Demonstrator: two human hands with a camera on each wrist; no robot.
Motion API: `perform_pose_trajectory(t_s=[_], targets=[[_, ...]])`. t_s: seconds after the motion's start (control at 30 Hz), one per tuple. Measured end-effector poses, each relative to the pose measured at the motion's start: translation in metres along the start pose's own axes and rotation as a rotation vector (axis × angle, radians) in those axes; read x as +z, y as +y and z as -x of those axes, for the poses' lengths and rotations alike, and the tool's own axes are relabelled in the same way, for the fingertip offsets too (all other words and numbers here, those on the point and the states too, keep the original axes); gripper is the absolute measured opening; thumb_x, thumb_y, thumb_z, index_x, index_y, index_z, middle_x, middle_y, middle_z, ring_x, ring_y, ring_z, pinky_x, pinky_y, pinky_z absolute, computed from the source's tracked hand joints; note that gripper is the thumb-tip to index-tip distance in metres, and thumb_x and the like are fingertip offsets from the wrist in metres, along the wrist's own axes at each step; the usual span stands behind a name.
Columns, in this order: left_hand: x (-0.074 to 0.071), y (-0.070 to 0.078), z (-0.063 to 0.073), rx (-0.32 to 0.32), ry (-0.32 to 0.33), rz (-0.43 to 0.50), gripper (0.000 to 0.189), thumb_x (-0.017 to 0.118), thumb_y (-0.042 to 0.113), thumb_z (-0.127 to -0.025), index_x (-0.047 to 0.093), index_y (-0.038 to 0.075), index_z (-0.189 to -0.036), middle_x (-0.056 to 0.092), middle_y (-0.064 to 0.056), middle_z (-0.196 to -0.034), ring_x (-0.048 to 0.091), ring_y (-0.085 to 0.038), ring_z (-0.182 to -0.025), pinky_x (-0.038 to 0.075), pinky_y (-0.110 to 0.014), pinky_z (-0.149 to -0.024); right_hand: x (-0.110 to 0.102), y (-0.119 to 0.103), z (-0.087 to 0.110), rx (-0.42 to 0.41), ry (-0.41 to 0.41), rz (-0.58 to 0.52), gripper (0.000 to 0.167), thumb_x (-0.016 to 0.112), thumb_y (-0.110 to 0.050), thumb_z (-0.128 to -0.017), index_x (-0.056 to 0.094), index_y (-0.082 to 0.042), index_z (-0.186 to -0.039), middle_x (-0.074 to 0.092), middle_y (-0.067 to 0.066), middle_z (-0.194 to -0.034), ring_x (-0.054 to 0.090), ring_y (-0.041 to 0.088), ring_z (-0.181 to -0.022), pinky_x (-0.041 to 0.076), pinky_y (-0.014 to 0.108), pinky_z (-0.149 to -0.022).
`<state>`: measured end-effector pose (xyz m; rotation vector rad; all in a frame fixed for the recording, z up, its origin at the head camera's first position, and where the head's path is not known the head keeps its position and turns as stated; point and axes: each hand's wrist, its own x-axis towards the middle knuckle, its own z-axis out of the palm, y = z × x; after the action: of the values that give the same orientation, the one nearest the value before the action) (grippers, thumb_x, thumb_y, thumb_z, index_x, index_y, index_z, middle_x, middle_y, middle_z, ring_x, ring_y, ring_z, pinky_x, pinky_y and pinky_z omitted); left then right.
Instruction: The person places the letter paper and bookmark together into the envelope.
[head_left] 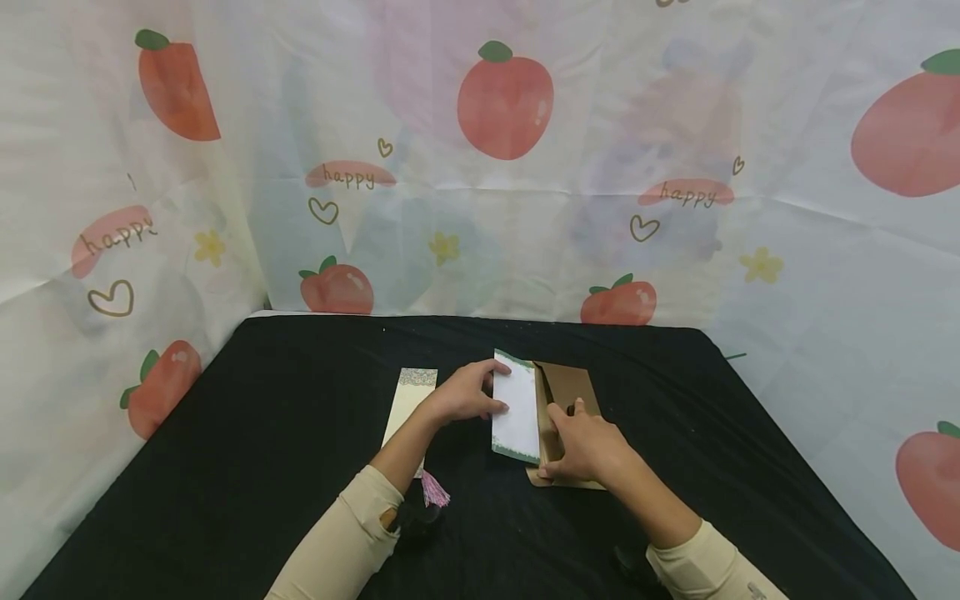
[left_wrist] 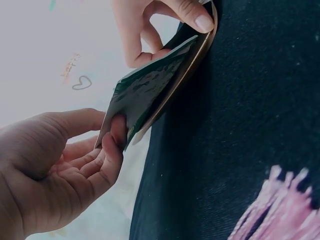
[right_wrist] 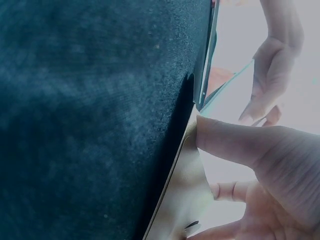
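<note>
My left hand [head_left: 467,393] pinches the left edge of a white card [head_left: 516,412] with green patterned borders, thumb on one face and fingers behind. The card's right edge meets the opening of a brown paper envelope [head_left: 572,385]. In the left wrist view the card [left_wrist: 145,92] tilts up from the black cloth, its far end by the envelope's mouth. My right hand [head_left: 588,446] grips the envelope near that mouth, thumb at the lower corner and fingers spread across it. From the right wrist, the thumb presses the corner of the envelope [right_wrist: 182,195].
A cream bookmark [head_left: 408,396] with a lace-patterned top lies left of the card, partly under my left forearm. Its pink tassel [head_left: 433,490] trails toward me. Black cloth [head_left: 300,467] covers the table, and a printed curtain [head_left: 510,233] encloses the back and sides.
</note>
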<state>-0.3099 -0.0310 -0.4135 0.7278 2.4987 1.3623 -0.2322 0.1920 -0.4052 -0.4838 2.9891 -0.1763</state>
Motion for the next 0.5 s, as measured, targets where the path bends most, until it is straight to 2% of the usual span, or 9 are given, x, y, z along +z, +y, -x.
perform_pose_trajectory(t_s=[0.33,0.5], targets=[[0.009,-0.001,-0.002,-0.006,0.015,0.004,0.057,0.081,-0.004,-0.087,0.057,-0.001,-0.138,0.064,-0.01,-0.095,0.067,-0.02,-0.062,0.059,-0.031,-0.06,0.0,-0.001,0.001,0.003,-0.006,0.005,0.076,0.094,-0.045,-0.073,0.053,-0.006,-0.124,0.045,0.046,-0.138,0.067,0.048,-0.09,0.057,0.056,-0.068],[0.012,-0.001,-0.003,-0.017,0.023,0.011,0.057,0.081,-0.005,-0.086,0.057,-0.002,-0.138,0.065,-0.011,-0.095,0.067,-0.021,-0.063,0.06,-0.031,-0.06,0.0,-0.001,0.001,0.009,-0.009,0.0,0.074,0.095,-0.045,-0.073,0.054,-0.007,-0.122,0.045,0.047,-0.138,0.067,0.051,-0.092,0.057,0.057,-0.069]])
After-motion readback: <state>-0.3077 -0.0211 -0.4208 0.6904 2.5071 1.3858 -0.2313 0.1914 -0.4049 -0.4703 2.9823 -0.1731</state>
